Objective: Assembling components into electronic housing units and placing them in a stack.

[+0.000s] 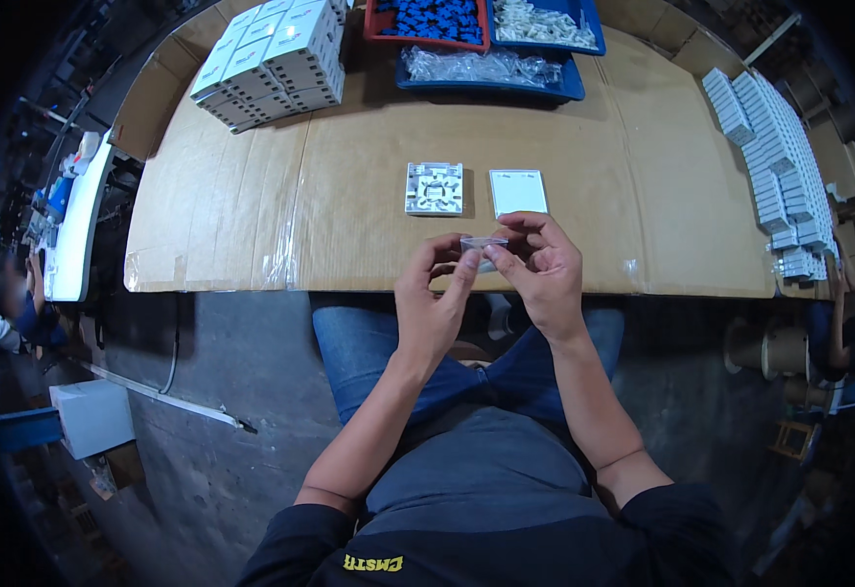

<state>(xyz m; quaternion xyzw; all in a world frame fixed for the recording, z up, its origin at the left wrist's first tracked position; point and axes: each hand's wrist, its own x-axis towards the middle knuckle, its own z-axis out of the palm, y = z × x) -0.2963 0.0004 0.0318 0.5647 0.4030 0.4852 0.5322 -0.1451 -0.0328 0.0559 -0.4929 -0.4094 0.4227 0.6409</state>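
Between my two hands, just over the table's near edge, is a small clear plastic bag (484, 242). My left hand (431, 295) pinches its left side with thumb and fingers. My right hand (549, 276) grips its right side in the same way. What the bag holds, if anything, is too small to make out. Beyond my left hand lies a square white plastic housing (434, 189), its moulded inside facing up. A flat white cover (517, 191) lies to its right, just past my right fingertips.
Cardboard covers the table (349, 235). Stacked white boxes (276, 64) stand at the far left. At the back are a red tray (373, 37) of blue parts, a blue tray (596, 29) of whitish parts and another blue tray (486, 95) of clear bags. White pieces (775, 161) line the right edge.
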